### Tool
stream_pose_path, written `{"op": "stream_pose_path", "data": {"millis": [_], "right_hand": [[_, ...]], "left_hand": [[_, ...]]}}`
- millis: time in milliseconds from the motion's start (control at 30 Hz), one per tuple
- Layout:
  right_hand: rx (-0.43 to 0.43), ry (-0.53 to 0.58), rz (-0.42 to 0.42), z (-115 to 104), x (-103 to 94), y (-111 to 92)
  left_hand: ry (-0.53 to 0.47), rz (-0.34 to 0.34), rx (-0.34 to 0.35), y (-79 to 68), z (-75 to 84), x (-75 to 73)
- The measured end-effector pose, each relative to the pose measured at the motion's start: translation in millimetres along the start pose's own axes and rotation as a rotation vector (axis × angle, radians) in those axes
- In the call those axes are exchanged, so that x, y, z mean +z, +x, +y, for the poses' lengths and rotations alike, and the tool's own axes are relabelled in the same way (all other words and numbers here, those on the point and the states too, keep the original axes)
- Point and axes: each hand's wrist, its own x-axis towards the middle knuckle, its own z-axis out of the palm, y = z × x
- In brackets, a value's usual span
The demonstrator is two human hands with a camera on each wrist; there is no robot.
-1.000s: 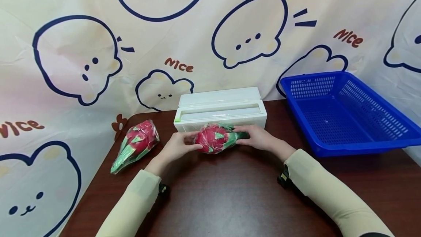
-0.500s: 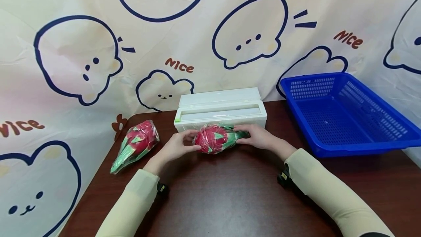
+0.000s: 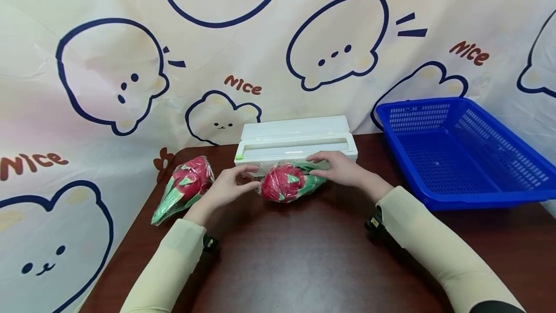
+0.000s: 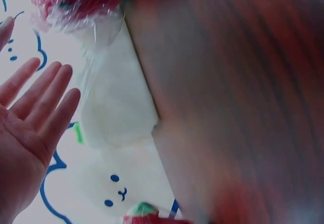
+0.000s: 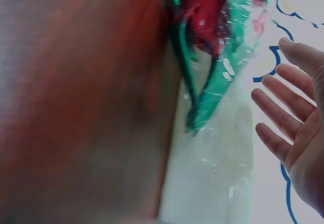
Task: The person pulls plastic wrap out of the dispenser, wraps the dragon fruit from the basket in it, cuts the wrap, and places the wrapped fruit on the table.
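A dragon fruit (image 3: 283,183) wrapped in clear plastic film lies on the table before a white cling film dispenser (image 3: 299,146). To its left, my left hand (image 3: 226,190) has its fingers spread beside the red end; in the left wrist view that hand (image 4: 35,118) looks empty. On the other side, my right hand (image 3: 343,172) hovers by the green tips with fingers extended. The right wrist view shows a gap between this hand (image 5: 298,118) and the wrapped fruit (image 5: 207,27). A second wrapped dragon fruit (image 3: 186,186) rests at the left, near my left forearm.
At the right stands a blue plastic basket (image 3: 451,158) with slotted walls. The dark wooden table (image 3: 295,255) stretches toward me. Behind it hangs a cloth (image 3: 260,47) printed with cartoon bears.
Both hands have let go of the middle dragon fruit and drawn apart from it, the left hand leftward and the right hand upward. The fruit stays put; the head view has shifted slightly.
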Motion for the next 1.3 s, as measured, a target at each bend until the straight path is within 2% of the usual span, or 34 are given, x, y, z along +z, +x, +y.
{"op": "stream_pose_path", "data": {"millis": [100, 300, 533, 600, 767, 833, 900, 1133, 1300], "right_hand": [[-0.007, -0.018, 0.011, -5, -6.4, 9], [0.028, -0.054, -0.001, -12, -22.3, 31], [0.047, -0.117, -0.029, -21, -39.1, 60], [0.047, -0.128, -0.040, -23, -41.5, 68], [0.049, -0.140, -0.063, -30, -44.3, 84], [0.048, -0.145, -0.070, -33, -43.8, 88], [0.047, -0.151, -0.081, -35, -41.7, 92], [0.059, -0.138, -0.118, -42, -30.8, 109], [0.028, -0.139, -0.157, -46, -18.4, 122]], "left_hand": [[-0.021, 0.044, -0.009, -1.4, -0.6, -7.0], [-0.017, 0.189, 0.023, -1.3, -4.7, -18.9], [-0.092, 0.285, 0.036, 8.1, -9.8, -20.7], [-0.132, 0.288, 0.012, 8.4, -0.8, -20.7], [-0.249, 0.299, -0.040, 20.0, -4.3, -13.8], [-0.281, 0.297, -0.039, 28.4, -17.1, -9.2], [-0.303, 0.282, -0.051, 32.6, -21.7, -6.9], [-0.270, 0.243, -0.107, 43.0, -40.8, -5.7], [-0.253, 0.223, -0.137, 48.6, -53.7, -6.5]]}}
